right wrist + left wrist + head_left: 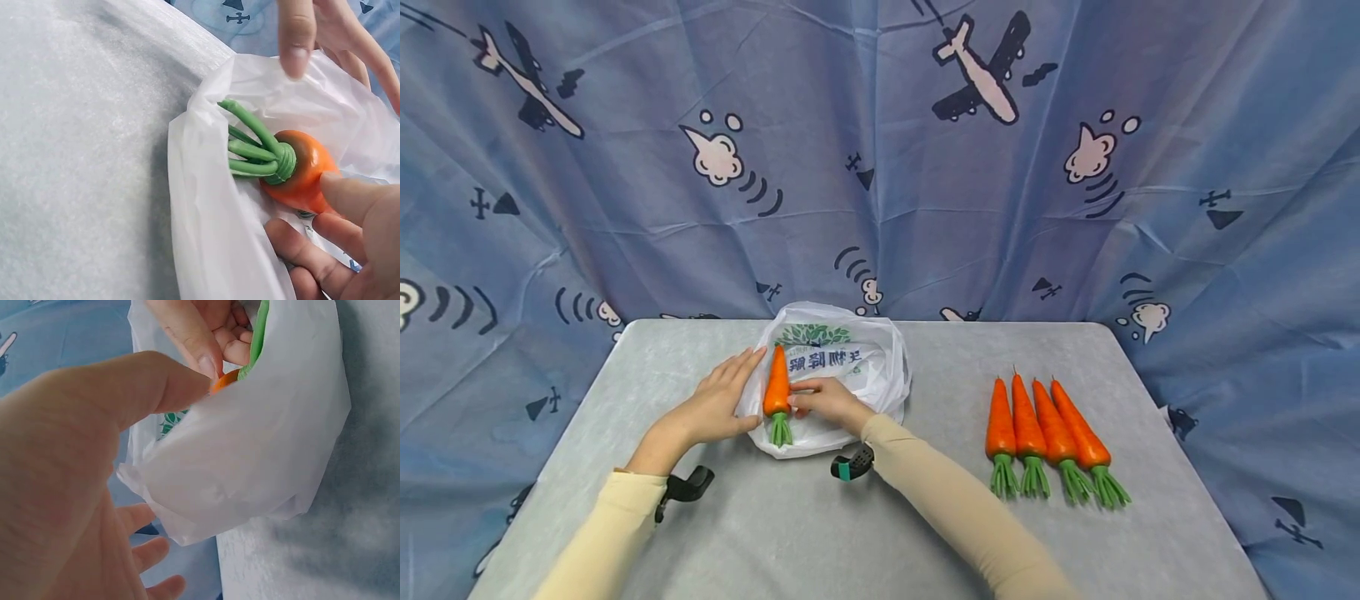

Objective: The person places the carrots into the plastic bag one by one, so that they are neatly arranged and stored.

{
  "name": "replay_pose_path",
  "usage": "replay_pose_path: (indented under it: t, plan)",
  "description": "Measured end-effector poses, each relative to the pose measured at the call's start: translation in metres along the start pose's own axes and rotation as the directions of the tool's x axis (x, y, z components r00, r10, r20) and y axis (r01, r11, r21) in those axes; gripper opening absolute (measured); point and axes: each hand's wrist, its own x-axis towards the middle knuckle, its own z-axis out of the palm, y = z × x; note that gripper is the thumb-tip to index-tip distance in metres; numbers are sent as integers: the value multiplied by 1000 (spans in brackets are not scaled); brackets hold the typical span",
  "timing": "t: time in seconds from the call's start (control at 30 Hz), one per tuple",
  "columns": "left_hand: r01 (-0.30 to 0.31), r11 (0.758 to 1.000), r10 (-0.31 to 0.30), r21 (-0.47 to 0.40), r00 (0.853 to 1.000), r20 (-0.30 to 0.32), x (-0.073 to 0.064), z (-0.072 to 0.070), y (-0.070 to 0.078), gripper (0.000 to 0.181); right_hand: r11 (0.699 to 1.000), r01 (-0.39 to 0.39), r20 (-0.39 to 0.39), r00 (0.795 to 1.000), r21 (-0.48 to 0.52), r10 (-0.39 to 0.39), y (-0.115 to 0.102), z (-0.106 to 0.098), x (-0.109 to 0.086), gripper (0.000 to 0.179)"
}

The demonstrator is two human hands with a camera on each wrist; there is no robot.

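A white plastic bag (880, 379) with green leaf print and lettering lies spread on the table, its mouth facing the near side. Inside it, along the left wall, is an orange carrot (777, 382) with its green stalks (253, 153) toward the near edge. My right hand (827, 402) reaches in and pinches the carrot's thick end between thumb (353, 194) and fingers. At the bag's left side my left hand (711, 406) rests with fingers spread and extended. In the left wrist view its thumb (165, 384) lies at the bag's rim, and the bag wall hides most of the carrot.
Several more carrots (1051, 429) lie side by side on the right of the grey table (820, 533), stalks toward the near edge. A blue curtain (880, 167) printed with planes hangs behind the table and along its sides.
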Motion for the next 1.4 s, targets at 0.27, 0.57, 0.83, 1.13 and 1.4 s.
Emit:
replay_pose_path:
  t: [0.27,0.57,0.83,1.13,1.4]
  plan:
    - [-6,1000,6,22,1000,-29,-1,2,1,93,985,-8,-61,998,-173,-3,-5,5,-3,48]
    - [-5,999,7,37,999,-40,0,2,-1,89,947,-10,-89,996,-322,-20,-7,7,-4,50]
    - [-8,999,9,38,999,-42,2,4,-3,85,941,-34,-109,994,-336,-4,-6,10,-5,50]
    - [17,999,-15,51,999,-29,1,2,-7,86,941,-77,-139,990,-329,33,-8,16,-10,48]
    - [15,998,-13,56,999,-37,-1,2,-8,86,952,-75,-168,985,-298,25,-10,15,-10,51]
